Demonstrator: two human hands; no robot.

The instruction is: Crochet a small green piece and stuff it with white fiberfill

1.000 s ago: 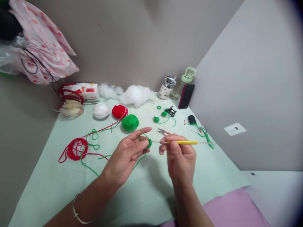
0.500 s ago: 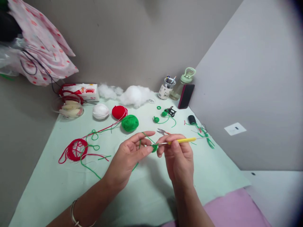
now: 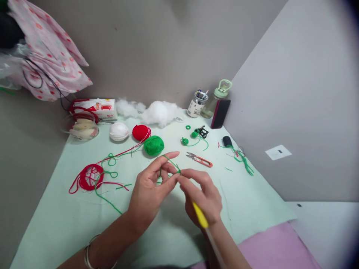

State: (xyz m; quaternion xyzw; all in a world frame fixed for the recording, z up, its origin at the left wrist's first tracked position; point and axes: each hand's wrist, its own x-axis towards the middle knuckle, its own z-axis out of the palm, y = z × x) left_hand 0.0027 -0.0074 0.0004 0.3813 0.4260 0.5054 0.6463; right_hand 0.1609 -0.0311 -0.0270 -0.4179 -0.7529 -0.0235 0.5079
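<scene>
My left hand (image 3: 153,183) pinches a small green crochet piece (image 3: 178,171) between thumb and fingers, most of it hidden by the fingertips. Green yarn (image 3: 171,161) runs taut from that piece over the raised left index finger. In my right hand (image 3: 203,194) is a crochet hook (image 3: 199,215) with a yellow handle, which points back down toward me. The right fingertips meet the left ones at the green piece, and the hook's tip is hard to make out there. Behind the hands lies a green yarn ball (image 3: 154,145).
Thread snips (image 3: 199,159) with orange handles lie beyond my right hand. Red yarn (image 3: 91,177) is coiled at left, near white (image 3: 119,132) and red balls (image 3: 141,132). White stuffing (image 3: 161,114), a pen cup (image 3: 197,104), a bottle (image 3: 215,101) and a phone (image 3: 220,114) stand at the back.
My right hand has turned and lowered, swinging the hook's yellow handle from pointing right to pointing down toward me. The snips are now uncovered. My left hand has shifted slightly left.
</scene>
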